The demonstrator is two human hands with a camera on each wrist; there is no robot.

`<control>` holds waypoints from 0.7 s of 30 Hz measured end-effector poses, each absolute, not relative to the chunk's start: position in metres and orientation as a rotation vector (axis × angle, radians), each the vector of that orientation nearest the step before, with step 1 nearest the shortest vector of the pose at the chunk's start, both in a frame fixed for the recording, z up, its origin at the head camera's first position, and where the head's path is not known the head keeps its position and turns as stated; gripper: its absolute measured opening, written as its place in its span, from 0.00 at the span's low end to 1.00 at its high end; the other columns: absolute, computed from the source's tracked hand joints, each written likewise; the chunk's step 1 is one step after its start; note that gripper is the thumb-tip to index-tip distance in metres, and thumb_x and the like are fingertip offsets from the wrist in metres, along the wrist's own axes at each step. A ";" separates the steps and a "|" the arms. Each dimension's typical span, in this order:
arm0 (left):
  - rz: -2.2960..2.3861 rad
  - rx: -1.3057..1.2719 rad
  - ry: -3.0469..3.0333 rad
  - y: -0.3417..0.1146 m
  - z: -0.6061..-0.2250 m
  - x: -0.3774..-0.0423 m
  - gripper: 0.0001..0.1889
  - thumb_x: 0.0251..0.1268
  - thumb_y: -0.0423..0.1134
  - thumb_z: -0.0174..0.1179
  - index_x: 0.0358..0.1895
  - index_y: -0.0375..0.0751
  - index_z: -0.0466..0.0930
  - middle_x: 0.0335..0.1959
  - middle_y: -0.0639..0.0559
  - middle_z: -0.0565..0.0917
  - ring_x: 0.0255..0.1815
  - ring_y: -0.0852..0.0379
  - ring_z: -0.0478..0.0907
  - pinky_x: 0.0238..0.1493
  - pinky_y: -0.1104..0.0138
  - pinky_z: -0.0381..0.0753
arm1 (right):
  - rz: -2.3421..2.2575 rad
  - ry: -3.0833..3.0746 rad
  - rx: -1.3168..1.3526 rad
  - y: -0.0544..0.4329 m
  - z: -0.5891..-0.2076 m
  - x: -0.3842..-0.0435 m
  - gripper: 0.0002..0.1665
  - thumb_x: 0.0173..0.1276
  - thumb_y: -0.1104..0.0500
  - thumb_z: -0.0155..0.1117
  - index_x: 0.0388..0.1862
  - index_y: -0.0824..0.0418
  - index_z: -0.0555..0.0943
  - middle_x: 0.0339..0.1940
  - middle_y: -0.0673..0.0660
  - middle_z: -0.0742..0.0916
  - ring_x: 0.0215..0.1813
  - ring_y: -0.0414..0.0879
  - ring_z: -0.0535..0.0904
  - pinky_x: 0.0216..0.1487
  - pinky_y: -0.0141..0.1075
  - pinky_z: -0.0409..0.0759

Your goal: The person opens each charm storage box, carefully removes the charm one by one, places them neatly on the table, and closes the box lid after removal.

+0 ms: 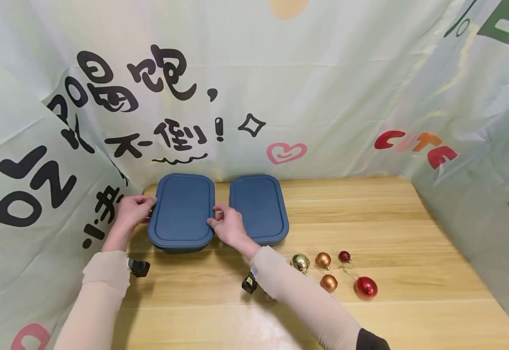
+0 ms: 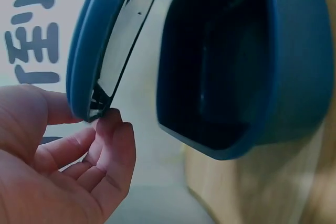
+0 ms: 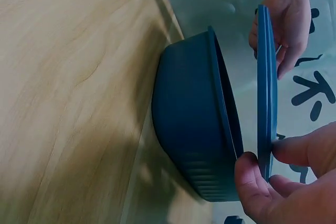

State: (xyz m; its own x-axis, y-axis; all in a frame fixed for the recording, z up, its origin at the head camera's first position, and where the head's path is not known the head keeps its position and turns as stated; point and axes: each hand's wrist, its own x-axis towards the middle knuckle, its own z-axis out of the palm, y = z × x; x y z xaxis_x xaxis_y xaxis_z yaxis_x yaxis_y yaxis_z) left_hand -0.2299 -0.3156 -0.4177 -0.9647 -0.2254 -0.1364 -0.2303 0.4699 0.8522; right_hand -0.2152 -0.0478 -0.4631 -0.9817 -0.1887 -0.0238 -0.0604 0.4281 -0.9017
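Observation:
A blue lid [image 1: 183, 210] is held level above a blue box [image 3: 194, 114] on the left part of the table. My left hand [image 1: 135, 209] pinches the lid's left edge between thumb and fingers. On the opposite edge, my right hand [image 1: 229, 225] pinches it the same way. The left wrist view shows a gap between the lid [image 2: 84, 40] and the box [image 2: 299, 72], whose dark inside is visible; no contents can be made out. Beside it stands a second blue box with its lid [image 1: 260, 206] on.
Shiny bauble ornaments lie right of my right forearm: a gold one [image 1: 300, 262], two copper ones [image 1: 323, 260], a small dark red one [image 1: 344, 256] and a larger red one [image 1: 366, 287]. Printed cloth [image 1: 342, 97] hangs behind and beside the wooden table [image 1: 368, 214].

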 end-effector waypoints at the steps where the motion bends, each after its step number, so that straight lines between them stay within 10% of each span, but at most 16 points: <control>1: 1.521 -0.423 2.725 -0.315 -0.420 -0.230 0.23 0.78 0.41 0.58 0.63 0.23 0.82 0.40 0.44 0.88 0.27 0.70 0.81 0.31 0.71 0.87 | -1.593 2.558 -0.233 -0.049 -0.464 -0.215 0.24 0.75 0.60 0.70 0.67 0.63 0.82 0.41 0.57 0.88 0.42 0.46 0.84 0.51 0.42 0.85; 10: 1.093 -0.400 2.993 -0.313 -0.438 -0.228 0.20 0.77 0.41 0.57 0.58 0.29 0.87 0.56 0.30 0.87 0.55 0.33 0.84 0.51 0.54 0.84 | -1.527 2.594 -0.268 -0.054 -0.468 -0.214 0.26 0.75 0.62 0.69 0.70 0.65 0.81 0.37 0.54 0.86 0.35 0.38 0.81 0.43 0.32 0.81; 21: 1.028 -0.424 3.001 -0.307 -0.454 -0.227 0.21 0.78 0.41 0.55 0.61 0.29 0.85 0.58 0.30 0.86 0.61 0.30 0.80 0.58 0.45 0.79 | -1.452 2.619 -0.325 -0.055 -0.469 -0.216 0.27 0.76 0.64 0.66 0.72 0.67 0.78 0.45 0.59 0.89 0.43 0.46 0.86 0.48 0.37 0.83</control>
State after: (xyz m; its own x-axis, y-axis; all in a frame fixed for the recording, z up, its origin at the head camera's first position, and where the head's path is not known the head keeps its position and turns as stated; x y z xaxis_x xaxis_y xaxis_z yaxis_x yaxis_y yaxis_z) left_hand -0.2273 -0.3071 -0.4537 -0.9632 -0.2671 -0.0298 -0.2292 0.7589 0.6096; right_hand -0.2157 -0.0552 -0.4692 -0.9684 -0.2492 -0.0090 -0.1244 0.5141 -0.8486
